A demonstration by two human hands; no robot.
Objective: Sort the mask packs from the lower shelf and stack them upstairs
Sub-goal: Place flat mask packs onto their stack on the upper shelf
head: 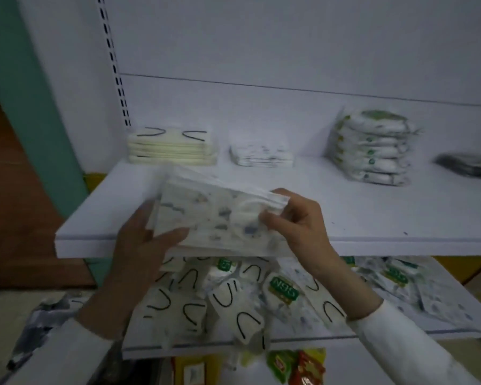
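Held bundle: a sheaf of thin, flat, rectangular mask packs [214, 215] in glossy film. They are white with blurred grey-blue blots. Their stacked edges show as fine layers along the top right. The bundle is tilted and held over the near edge of the upper shelf.
Left hand: the left hand [142, 237] grasps the bundle's left end, thumb across the front face and fingers behind.
Right hand: the right hand [297, 220] pinches the right end, with the thumb in front and curled fingers on the layered edge.
Upper shelf: the upper shelf [400, 247] is a smooth, matt white board with a straight, square near lip. Wide bare room lies between the hands and the far stacks.
Cream stack: the cream stack [172, 151], at far left, is soft, flat cream packs with thin black curved loops on top.
Printed stack: the printed stack [261, 155], just right of the cream one and apart from it, is low and neat, with the same blotted pattern as the bundle.
Green-label stack: the green-label stack [372, 148], further right, is tall, puffy and leaning slightly.
Dark pile: the dark pile [469, 165], at the far right edge, is low and shiny, but too blurred to tell more.
Lower shelf: the lower shelf [345, 339] is a white board whose near lip juts out under the wrists.
Loose packs: the loose packs [233, 301] lie in a crinkled, overlapping heap on the lower shelf. It mixes cream packs with black loops, green-labelled packs and blotted ones.
Upright: the slotted upright [117, 65] is white metal with dark slots and bounds the shelves on the left.
Pillar: the teal pillar [25, 93] stands left of the upright.
Snack packets: the snack packets [295, 365], red and green foil, lie below the lower shelf.
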